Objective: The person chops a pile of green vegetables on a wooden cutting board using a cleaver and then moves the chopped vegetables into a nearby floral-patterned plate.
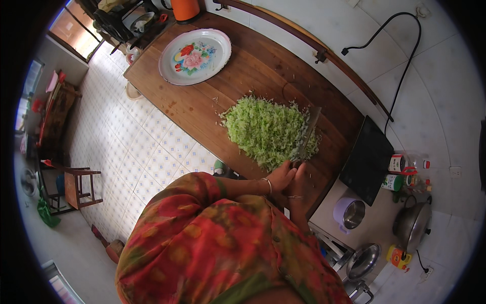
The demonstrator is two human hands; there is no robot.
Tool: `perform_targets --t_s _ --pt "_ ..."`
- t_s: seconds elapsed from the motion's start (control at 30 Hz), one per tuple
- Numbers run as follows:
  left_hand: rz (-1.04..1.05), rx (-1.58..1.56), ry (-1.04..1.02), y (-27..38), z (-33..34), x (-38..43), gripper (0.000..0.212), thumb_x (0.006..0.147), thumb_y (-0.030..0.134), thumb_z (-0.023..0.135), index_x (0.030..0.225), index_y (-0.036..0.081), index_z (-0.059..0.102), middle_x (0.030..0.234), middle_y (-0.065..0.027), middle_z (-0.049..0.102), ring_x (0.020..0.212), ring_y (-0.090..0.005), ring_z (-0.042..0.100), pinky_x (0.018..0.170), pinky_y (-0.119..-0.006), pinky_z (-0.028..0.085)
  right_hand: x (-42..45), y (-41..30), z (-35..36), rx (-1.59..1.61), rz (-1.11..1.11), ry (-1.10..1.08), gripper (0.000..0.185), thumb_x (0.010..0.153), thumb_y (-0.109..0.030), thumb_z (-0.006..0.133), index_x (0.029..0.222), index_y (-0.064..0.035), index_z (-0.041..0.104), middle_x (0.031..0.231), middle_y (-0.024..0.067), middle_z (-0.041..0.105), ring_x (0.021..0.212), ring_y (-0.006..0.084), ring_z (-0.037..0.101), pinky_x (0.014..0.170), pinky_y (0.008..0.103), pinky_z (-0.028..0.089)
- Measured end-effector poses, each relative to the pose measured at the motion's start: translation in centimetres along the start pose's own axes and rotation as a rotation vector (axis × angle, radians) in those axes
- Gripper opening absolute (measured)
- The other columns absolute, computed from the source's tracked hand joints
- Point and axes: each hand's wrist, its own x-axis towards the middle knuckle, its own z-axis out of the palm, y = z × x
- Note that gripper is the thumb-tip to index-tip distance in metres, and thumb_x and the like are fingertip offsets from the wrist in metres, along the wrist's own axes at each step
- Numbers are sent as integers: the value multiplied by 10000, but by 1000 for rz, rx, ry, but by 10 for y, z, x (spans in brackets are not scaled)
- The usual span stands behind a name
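Note:
A broad heap of finely chopped green cabbage (265, 129) lies directly on the wooden table (262, 72). A cleaver (312, 123) stands with its blade in the right end of the heap, bits of cabbage clinging to it. Both hands meet at its handle, which they mostly hide. My right hand (299, 174) grips the handle from the right. Close against it, my left hand (280, 178) has its fingers curled at the same handle. Each wrist wears a bangle.
An enamel tray (207, 70) with painted flowers sits toward the table's far left. An orange thermos (185, 10) stands at the back corner. Right of the table are a black panel (366, 161), a lilac pot (341, 211), a lidded wok (410, 228) and several bottles. A wooden chair (79, 188) stands left.

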Motion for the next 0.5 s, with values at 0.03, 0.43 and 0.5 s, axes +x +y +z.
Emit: perform_targets --t_s 0.03,0.43,0.5 --pt "7 2 -8 -2 2 4 385 879 330 438 1040 -19 429 929 -285 568 906 -436 541 782 -452 424 5 14 9 18 197 -103 282 865 -247 485 1016 -23 403 851 169 582 719 250 581 581 397 442" --pt "-175 -58 93 -3 -23 9 376 883 329 429 980 -34 439 843 -258 558 814 -414 548 729 -417 430 22 43 41 707 474 -168 276 846 -203 509 994 -3 389 823 174 532 741 268 551 616 397 428" --pt "-124 -34 122 12 -27 8 375 885 329 430 982 -33 440 867 -266 555 832 -412 547 741 -419 427 37 40 44 1123 769 -218 273 848 -190 510 1000 -1 384 817 166 522 732 257 541 622 391 427"
